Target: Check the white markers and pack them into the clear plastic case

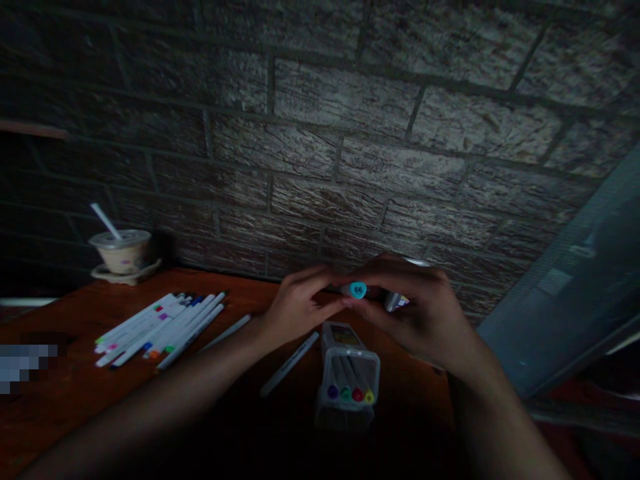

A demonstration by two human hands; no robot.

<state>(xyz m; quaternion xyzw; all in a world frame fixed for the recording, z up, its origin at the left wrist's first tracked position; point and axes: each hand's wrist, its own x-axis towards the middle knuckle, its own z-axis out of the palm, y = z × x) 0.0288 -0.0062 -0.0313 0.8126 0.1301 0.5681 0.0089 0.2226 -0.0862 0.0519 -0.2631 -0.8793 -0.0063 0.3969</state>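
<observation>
White markers (175,325), clear case (351,353) on table (245,293)

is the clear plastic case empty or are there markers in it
Not empty: four marker ends, purple, green, red and yellow, show inside the clear plastic case.

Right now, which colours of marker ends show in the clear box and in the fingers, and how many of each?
Purple end, boxed: 1
Green end, boxed: 1
Red end, boxed: 1
Yellow end, boxed: 1
Turquoise end marked 66, held: 1
Total: 5
</observation>
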